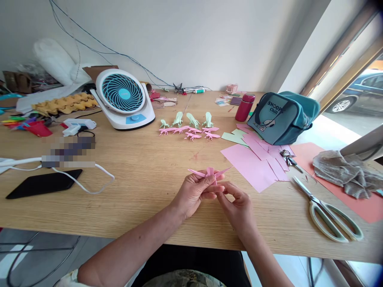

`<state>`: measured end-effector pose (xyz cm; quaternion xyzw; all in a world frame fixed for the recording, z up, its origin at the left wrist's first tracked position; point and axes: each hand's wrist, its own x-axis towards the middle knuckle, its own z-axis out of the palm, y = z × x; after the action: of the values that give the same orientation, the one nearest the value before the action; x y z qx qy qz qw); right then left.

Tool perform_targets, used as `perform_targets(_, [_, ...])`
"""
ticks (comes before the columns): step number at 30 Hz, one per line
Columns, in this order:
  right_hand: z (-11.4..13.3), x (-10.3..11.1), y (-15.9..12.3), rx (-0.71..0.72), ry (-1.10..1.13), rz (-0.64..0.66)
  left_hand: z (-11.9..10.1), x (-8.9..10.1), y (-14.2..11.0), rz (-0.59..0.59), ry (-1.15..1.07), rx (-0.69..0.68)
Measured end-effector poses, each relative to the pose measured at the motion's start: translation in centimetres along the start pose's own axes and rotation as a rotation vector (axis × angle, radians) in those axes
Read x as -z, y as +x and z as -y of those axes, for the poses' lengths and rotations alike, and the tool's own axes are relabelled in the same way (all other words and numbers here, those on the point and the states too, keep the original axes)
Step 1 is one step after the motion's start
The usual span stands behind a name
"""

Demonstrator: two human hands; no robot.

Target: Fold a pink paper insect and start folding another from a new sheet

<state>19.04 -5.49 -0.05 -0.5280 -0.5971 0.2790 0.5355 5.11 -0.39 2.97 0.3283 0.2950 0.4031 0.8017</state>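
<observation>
Over the front of the table, my left hand (pixel 196 190) is closed on a pink folded-paper figure (pixel 210 171), pinching it between thumb and fingers. Two thin points of the paper stick out to the left and right above the grip. My right hand (pixel 238 202) is pinched at the figure's lower end, its fingertips meeting those of the left; the exact spot it grips is partly hidden. Farther back stand several finished paper insects: green ones (pixel 192 120) behind and pink ones (pixel 193 136) in front.
Pink paper sheets (pixel 249 165) and green paper (pixel 235 138) lie right of centre. Scissors (pixel 326 213), keys (pixel 287 157) and a grey cloth (pixel 347 171) are at the right. A teal bag (pixel 278 119) and red bottle (pixel 245 107) stand behind. Leftward are a fan (pixel 124 95) and black tablet-like slab (pixel 44 184).
</observation>
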Motion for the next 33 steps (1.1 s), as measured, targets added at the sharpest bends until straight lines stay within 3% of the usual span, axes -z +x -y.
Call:
perform_targets(5, [0.2, 0.3, -0.2, -0.002, -0.029, 0.021, 0.3, 0.1, -0.1, -0.015, 0.077, -0.054])
perform_targets(10, [-0.3, 1.8, 0.1, 0.079, 0.008, -0.218, 0.3, 0.2, -0.1, -0.04, 0.185, -0.054])
perform_targets(18, [0.4, 3.1, 1.4, 0.229, -0.103, -0.005, 0.3, -0.1, -0.5, -0.041, 0.33, -0.058])
perform_targets(26, [0.5, 2.4, 1.4, 0.271, -0.072, -0.01, 0.3, -0.2, -0.5, -0.042, 0.354, -0.12])
perform_targets(33, [0.6, 2.4, 1.2, 0.362, -0.102, -0.049, 0.3, -0.3, -0.7, -0.034, 0.289, -0.072])
